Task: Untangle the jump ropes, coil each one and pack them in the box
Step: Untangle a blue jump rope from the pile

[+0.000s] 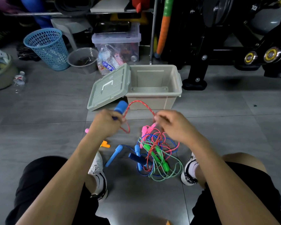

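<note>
A tangled heap of jump ropes point(154, 158) lies on the floor between my feet: blue, pink, green and red cords with blue, pink and green handles. My left hand point(106, 123) grips a blue handle point(121, 107) together with a loop of the red rope point(139, 103). That red rope arches over to my right hand point(172, 125), which pinches it above the heap. Beyond my hands stands the beige box point(177, 82), open and empty, with its lid point(109, 87) leaning against its left side.
A blue mesh basket point(47, 47), a grey tub point(83, 58), a clear storage bin point(117, 43) and a plastic bottle point(19, 78) stand at the back left. Black gym equipment point(234, 38) fills the back right. A loose blue handle point(113, 155) and an orange piece point(105, 144) lie near my left shoe.
</note>
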{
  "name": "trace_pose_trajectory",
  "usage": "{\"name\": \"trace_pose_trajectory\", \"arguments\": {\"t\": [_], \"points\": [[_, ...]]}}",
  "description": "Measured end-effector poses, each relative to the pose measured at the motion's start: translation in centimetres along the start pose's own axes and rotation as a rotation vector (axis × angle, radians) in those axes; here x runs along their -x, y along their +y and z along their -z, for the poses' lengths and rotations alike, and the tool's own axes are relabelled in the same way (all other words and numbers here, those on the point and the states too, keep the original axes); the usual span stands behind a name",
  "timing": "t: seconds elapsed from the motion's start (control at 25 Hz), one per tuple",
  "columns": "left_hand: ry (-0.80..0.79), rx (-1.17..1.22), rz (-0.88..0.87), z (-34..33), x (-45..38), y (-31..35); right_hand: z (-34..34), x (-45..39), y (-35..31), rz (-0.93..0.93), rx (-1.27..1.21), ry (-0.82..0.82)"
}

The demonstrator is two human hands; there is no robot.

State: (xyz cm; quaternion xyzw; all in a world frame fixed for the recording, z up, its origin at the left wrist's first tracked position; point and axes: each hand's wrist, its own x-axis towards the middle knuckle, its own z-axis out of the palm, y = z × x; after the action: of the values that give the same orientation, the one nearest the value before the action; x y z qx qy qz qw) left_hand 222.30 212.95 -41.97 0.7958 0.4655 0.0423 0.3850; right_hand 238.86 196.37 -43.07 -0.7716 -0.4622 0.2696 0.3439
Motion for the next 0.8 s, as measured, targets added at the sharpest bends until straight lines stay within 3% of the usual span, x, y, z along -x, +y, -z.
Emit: {"name": "trace_pose_trajectory", "arguments": {"t": [0.08, 0.12, 0.28, 0.4, 0.56, 0.72, 0.8], "points": [[-0.153, -0.260, -0.016, -0.5, 0.2, -0.4, 0.8, 0.2, -0.9, 0.109, -0.140, 0.080], [-0.196, -0.260, -0.058, -0.8, 0.4, -0.4, 1.0, 0.4, -1.1, 0.130, -0.155, 0.064], [-0.179, 0.080, -0.303, -1.2, 1.4, 0.6, 0.2, 0.4, -1.0, 0.142, -0.043, -0.042], [-0.139, 0.164, -0.420, -1.5, 1.8, 1.5, -0.1, 0.3, -0.8, 0.121, -0.057, -0.035], [-0.007, 0.406, -0.367, -1.1, 2.2, 2.4, -0.7, 0.0, 0.5, -0.024, -0.136, -0.098], [0.096, 0.604, -0.300, -0.1, 1.9, 2.1, -1.5, -0.1, 2.4, -0.204, 0.063, -0.262], [0.150, 0.622, -0.197, 0.1, 1.5, 1.4, -1.4, -0.2, 2.3, -0.199, 0.092, -0.212]]}}
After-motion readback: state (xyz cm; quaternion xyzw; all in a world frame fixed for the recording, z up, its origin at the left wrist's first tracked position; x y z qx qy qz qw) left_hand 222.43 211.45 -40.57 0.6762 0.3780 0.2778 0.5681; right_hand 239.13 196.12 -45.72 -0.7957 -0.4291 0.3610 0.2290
